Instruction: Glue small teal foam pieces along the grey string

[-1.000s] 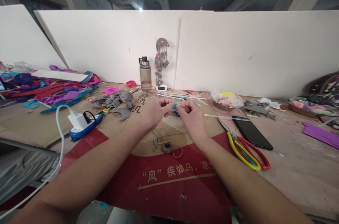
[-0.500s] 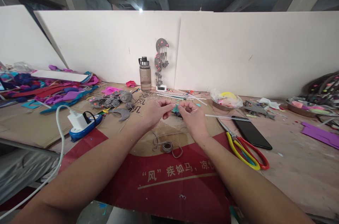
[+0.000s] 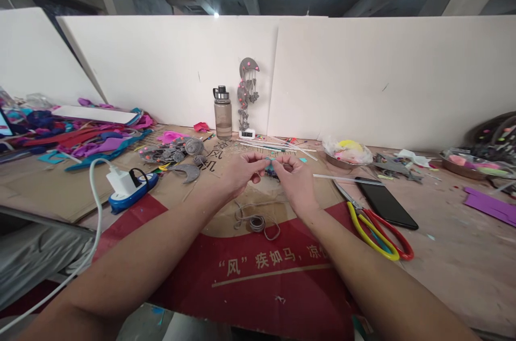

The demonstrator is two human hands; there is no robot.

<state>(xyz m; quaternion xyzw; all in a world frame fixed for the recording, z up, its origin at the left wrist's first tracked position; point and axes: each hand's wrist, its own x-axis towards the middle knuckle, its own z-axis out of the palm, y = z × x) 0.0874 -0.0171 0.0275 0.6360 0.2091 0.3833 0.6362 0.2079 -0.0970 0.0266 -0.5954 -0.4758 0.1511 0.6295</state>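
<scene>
My left hand [image 3: 243, 173] and my right hand [image 3: 295, 179] meet above the cardboard, thumbs and forefingers pinched together. Between the fingertips is a small teal piece [image 3: 269, 165], perhaps felt; most of it is hidden by the fingers. Something dark shows just under it, too small to make out. Below the hands a loose coil of grey cord [image 3: 257, 224] lies on the cardboard sheet [image 3: 258, 298]. To the right of my right hand are scissors [image 3: 371, 225] with one yellow and one red handle, and a thin white stick [image 3: 342, 178] that reaches onto a black phone [image 3: 387, 204].
A water bottle [image 3: 223, 115], a hanging grey moon ornament [image 3: 249, 69] and a small clock [image 3: 247, 134] stand by the white board. Grey felt pieces [image 3: 169, 153] and a blue power strip [image 3: 133, 193] are left. A bowl [image 3: 342, 162] stands right, a purple piece [image 3: 489, 204] farther off.
The whole view has shifted slightly to the right and the scene with it. Both hands stay pinched together, and the teal piece between them shows a little differently.
</scene>
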